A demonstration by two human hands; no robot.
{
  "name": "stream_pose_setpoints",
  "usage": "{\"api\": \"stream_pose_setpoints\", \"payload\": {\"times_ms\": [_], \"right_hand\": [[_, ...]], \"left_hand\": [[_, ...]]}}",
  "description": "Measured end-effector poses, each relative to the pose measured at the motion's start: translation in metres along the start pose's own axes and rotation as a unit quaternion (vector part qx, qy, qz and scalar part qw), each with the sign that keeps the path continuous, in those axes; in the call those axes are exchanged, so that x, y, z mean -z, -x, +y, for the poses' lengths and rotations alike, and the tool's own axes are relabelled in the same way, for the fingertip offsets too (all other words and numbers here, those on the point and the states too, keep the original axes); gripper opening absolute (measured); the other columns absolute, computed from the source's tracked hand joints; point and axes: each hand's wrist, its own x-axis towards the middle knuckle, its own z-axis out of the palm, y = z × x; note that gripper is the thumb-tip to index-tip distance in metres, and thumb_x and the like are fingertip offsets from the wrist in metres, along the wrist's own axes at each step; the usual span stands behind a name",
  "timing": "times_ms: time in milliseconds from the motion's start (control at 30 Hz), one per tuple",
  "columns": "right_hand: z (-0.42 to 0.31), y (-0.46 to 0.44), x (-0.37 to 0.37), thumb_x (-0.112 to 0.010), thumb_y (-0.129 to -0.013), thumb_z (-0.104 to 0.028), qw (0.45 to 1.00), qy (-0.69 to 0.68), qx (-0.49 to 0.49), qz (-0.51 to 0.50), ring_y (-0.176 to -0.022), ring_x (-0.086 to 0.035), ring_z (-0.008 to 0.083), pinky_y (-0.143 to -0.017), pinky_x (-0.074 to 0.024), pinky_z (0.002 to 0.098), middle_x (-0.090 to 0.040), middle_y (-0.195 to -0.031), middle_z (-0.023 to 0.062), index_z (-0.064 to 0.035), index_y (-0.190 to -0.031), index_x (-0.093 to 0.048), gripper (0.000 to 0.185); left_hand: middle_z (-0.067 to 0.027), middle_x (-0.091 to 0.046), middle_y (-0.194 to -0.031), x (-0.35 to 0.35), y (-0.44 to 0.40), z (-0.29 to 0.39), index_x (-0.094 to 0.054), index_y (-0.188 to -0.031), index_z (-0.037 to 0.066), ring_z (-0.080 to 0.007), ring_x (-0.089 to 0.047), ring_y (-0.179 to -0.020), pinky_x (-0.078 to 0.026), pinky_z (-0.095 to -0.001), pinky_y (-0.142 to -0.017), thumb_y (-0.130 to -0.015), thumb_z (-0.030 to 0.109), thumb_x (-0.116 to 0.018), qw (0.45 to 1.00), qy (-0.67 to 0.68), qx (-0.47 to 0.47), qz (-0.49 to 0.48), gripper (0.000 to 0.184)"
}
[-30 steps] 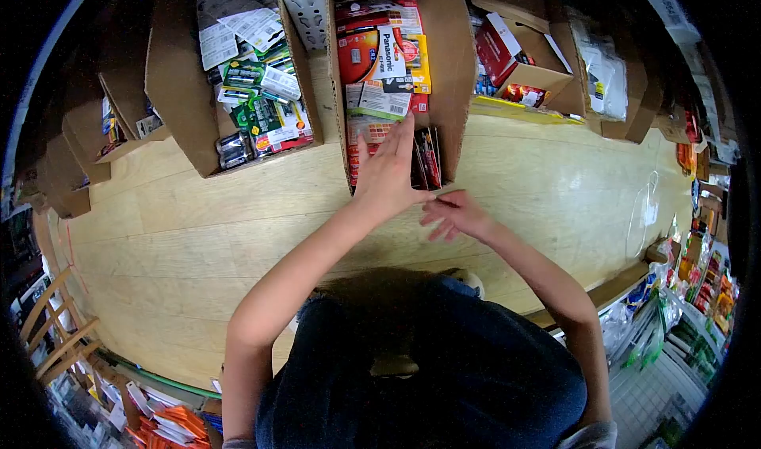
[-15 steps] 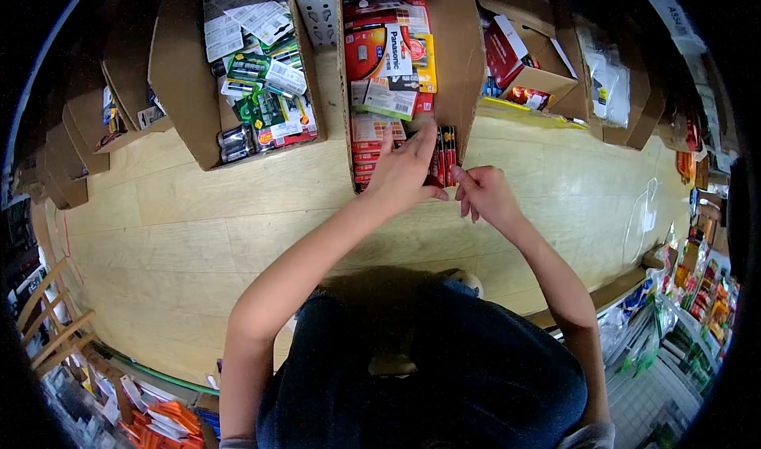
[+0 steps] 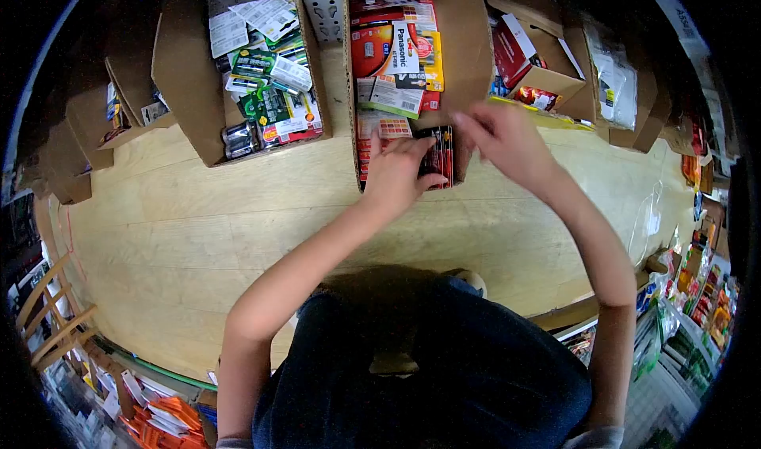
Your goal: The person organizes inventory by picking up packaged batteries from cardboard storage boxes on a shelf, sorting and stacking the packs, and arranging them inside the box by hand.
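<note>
My left hand (image 3: 399, 168) lies with its fingers spread over red and black battery packs (image 3: 441, 160) at the near end of a tall cardboard box (image 3: 468, 21). Its thumb reaches to the right across their front edge. Above the box's right wall is my right hand (image 3: 511, 144), loosely bent and slightly blurred, with nothing visible in it. Farther back in the same box lie an orange Panasonic battery pack (image 3: 372, 49) and a green and white card (image 3: 388, 96). The left hand partly covers the red packs beneath it.
On the left, another cardboard box (image 3: 182, 61) holds green battery packs (image 3: 265, 104) and white cards. A box with a red and white carton (image 3: 515, 53) stands at the right. Pale wooden flooring (image 3: 198, 227) lies below, with a wooden rack (image 3: 59, 334) at the lower left.
My right hand has risen from the box's near right corner to above its right wall. My left hand has shifted slightly down and left, uncovering more of the black and red packs.
</note>
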Motion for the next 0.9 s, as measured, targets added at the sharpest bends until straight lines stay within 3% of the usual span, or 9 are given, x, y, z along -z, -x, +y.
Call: {"api": "stream_pose_setpoints", "payload": {"times_ms": [100,167,233,400,567,667,767,833,900], "right_hand": [[-0.004,-0.041,-0.005,-0.047,-0.079,-0.022,0.998,-0.053,0.041,0.011,-0.053,-0.056,0.0228,-0.051,-0.0448,0.0311,-0.057,-0.059,0.0115,0.0018,-0.070,-0.056,0.027],[-0.001,-0.066,-0.018,-0.048,-0.076,-0.020,0.972,-0.212,-0.070,-0.075,-0.058,-0.057,0.0291,-0.057,-0.0453,0.0341,-0.059,-0.069,0.0137,0.0022,-0.075,-0.056,0.023],[0.014,-0.098,-0.026,-0.049,-0.078,-0.021,0.987,-0.101,-0.062,-0.106,-0.059,-0.055,0.0133,-0.052,-0.0432,0.0261,-0.056,-0.073,0.0099,0.0010,-0.090,-0.053,0.025],[0.027,-0.139,-0.048,-0.052,-0.068,-0.018,0.975,-0.058,-0.213,-0.022,-0.084,-0.055,0.0317,-0.073,-0.0432,0.0351,-0.054,-0.086,0.0265,0.0120,-0.091,-0.047,0.039],[0.056,-0.152,-0.074,-0.060,-0.064,-0.017,0.970,0.015,-0.234,0.062,-0.088,-0.054,0.0319,-0.077,-0.0436,0.0347,-0.054,-0.095,0.0238,0.0097,-0.099,-0.043,0.047],[0.069,-0.159,-0.082,-0.064,-0.064,-0.025,0.942,-0.117,-0.309,0.055,-0.052,-0.056,0.0217,-0.047,-0.0461,0.0320,-0.058,-0.064,0.0131,0.0030,-0.081,-0.054,0.034],[0.047,-0.156,-0.074,-0.061,-0.065,-0.020,0.962,0.009,-0.265,0.060,-0.075,-0.059,0.0293,-0.072,-0.0455,0.0357,-0.059,-0.085,0.0175,-0.0005,-0.077,-0.060,0.023],[0.035,-0.148,-0.062,-0.059,-0.068,-0.017,0.967,-0.024,-0.254,-0.003,-0.070,-0.060,0.0286,-0.068,-0.0472,0.0346,-0.059,-0.083,0.0183,0.0027,-0.081,-0.058,0.024],[0.036,-0.145,-0.059,-0.055,-0.074,-0.013,0.975,-0.037,-0.221,0.000,-0.045,-0.057,0.0243,-0.043,-0.0486,0.0306,-0.055,-0.061,0.0219,0.0125,-0.076,-0.048,0.026]], "left_hand": [[-0.0102,-0.056,-0.094,0.004,0.003,-0.003,-0.052,-0.100,0.006,-0.0242,-0.051,-0.089,-0.024,-0.0439,-0.089,-0.061,0.035,-0.066,0.999,0.024,-0.006,0.032,0.051],[-0.0105,-0.057,-0.093,0.009,0.002,-0.007,-0.054,-0.098,0.005,-0.0243,-0.052,-0.087,-0.027,-0.0421,-0.088,-0.061,0.034,-0.066,0.998,0.042,-0.006,0.037,0.049],[-0.0114,-0.057,-0.089,0.014,0.001,-0.010,-0.055,-0.095,0.003,-0.0257,-0.051,-0.084,-0.031,-0.0380,-0.084,-0.062,0.033,-0.066,0.997,0.064,-0.013,0.028,0.045],[-0.0138,-0.056,-0.088,0.013,0.004,-0.004,-0.054,-0.094,0.001,-0.0285,-0.050,-0.085,-0.035,-0.0352,-0.080,-0.067,0.027,-0.063,0.993,0.099,-0.017,0.067,0.039],[-0.0152,-0.055,-0.086,0.011,0.005,-0.002,-0.053,-0.094,0.000,-0.0297,-0.049,-0.086,-0.036,-0.0356,-0.079,-0.071,0.022,-0.060,0.992,0.099,-0.034,0.064,0.033],[-0.0162,-0.054,-0.087,0.011,0.006,0.001,-0.052,-0.096,0.000,-0.0308,-0.048,-0.088,-0.036,-0.0366,-0.080,-0.071,0.020,-0.059,0.993,0.101,-0.042,0.048,0.032],[-0.0170,-0.052,-0.091,0.010,0.011,0.001,-0.050,-0.098,0.001,-0.0314,-0.046,-0.090,-0.035,-0.0377,-0.082,-0.071,0.017,-0.058,0.994,0.076,-0.056,0.057,0.032],[-0.0171,-0.051,-0.092,0.013,0.012,0.001,-0.049,-0.099,0.001,-0.0321,-0.045,-0.092,-0.035,-0.0382,-0.082,-0.071,0.014,-0.057,0.994,0.077,-0.056,0.057,0.032],[-0.0167,-0.051,-0.092,0.015,0.013,-0.001,-0.049,-0.100,0.001,-0.0318,-0.045,-0.092,-0.035,-0.0382,-0.082,-0.070,0.013,-0.057,0.993,0.074,-0.059,0.065,0.032]]}}
